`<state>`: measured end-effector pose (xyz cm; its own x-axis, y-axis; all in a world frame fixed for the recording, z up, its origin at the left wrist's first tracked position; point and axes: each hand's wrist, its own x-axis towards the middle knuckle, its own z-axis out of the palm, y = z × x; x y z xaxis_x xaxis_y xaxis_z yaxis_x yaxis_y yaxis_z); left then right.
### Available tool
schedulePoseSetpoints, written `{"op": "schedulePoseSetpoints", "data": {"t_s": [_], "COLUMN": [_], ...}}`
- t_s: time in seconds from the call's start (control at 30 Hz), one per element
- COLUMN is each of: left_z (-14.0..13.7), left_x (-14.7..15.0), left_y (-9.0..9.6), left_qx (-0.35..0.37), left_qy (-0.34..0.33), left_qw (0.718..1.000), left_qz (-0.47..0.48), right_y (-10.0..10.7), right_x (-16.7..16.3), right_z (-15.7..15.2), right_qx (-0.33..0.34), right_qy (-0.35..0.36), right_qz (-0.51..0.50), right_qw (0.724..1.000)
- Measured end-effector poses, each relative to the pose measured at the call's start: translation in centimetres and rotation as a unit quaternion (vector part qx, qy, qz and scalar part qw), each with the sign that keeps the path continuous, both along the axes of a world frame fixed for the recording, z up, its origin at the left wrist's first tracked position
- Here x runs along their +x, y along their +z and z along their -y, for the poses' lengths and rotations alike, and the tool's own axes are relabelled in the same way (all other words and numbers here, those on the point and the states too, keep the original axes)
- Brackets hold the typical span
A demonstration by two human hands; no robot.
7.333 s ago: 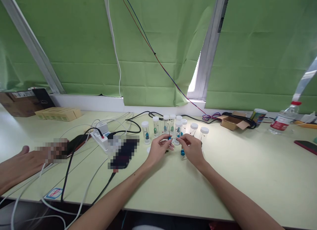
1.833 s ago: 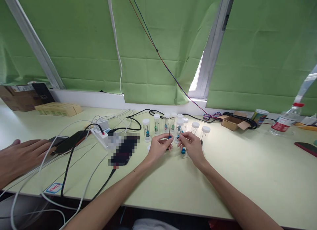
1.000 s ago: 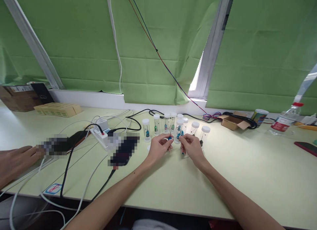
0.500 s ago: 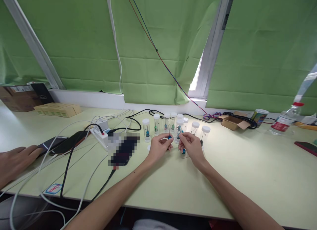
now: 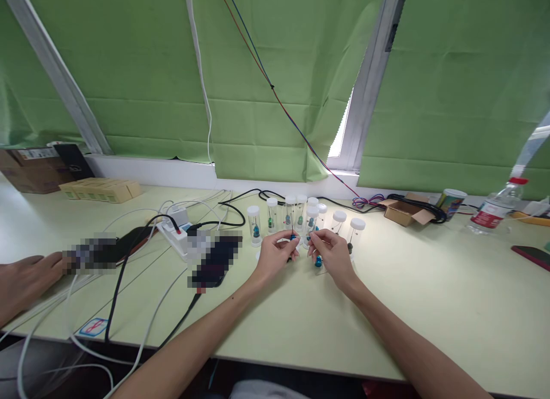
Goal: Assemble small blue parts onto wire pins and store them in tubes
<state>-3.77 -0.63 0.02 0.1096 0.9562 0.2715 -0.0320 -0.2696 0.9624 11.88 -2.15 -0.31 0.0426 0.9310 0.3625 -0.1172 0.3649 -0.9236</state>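
Note:
My left hand (image 5: 275, 254) is closed in a pinch around a small blue piece (image 5: 293, 237) from which a thin dark stem rises. Close beside it, my right hand (image 5: 330, 249) has its thumb and index finger pressed together; whatever is between them is too small to make out. A shiny blue bead (image 5: 318, 261) shows just under the right fingers. Several clear tubes with white lids stand behind the hands, including a left tube (image 5: 254, 227) and a right tube (image 5: 356, 233), with blue, green or dark pieces on thin stems inside.
To the left are a blurred phone (image 5: 217, 261), a white power strip (image 5: 174, 238) and loose cables. Another person's hand (image 5: 30, 278) rests at far left. An open cardboard box (image 5: 401, 210), a printed can (image 5: 451, 204) and a water bottle (image 5: 492, 210) stand right.
The thin white line seen between my fingertips before no longer shows. Both hands have otherwise barely moved. Blurring now covers the phone by the other person's hand.

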Motion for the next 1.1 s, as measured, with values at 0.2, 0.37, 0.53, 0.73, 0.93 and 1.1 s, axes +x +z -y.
{"op": "schedulePoseSetpoints", "data": {"t_s": [0.2,0.37,0.53,0.73,0.93,1.1], "left_z": [0.17,0.15,0.14,0.34,0.09,-0.09], "left_x": [-0.01,0.02,0.07,0.25,0.09,0.00], "left_y": [-0.01,-0.25,-0.38,0.04,-0.12,-0.22], "left_qx": [0.022,0.034,0.037,0.016,0.015,0.004], "left_qy": [-0.009,-0.010,-0.014,-0.008,-0.010,-0.016], "left_qw": [0.999,0.999,0.998,0.999,1.000,1.000], "left_qz": [-0.030,-0.039,-0.039,-0.028,-0.015,0.004], "right_y": [0.50,0.91,0.57,0.05,0.53,0.41], "right_x": [0.11,0.08,0.10,0.04,-0.12,-0.08], "right_z": [0.18,0.54,0.30,0.04,0.52,0.30], "right_qx": [-0.014,-0.029,-0.032,-0.025,-0.010,0.009], "right_qy": [-0.024,-0.027,-0.023,-0.023,-0.046,-0.047], "right_qz": [0.017,0.026,0.018,0.010,-0.001,0.000], "right_qw": [0.999,0.999,0.999,0.999,0.999,0.999]}}
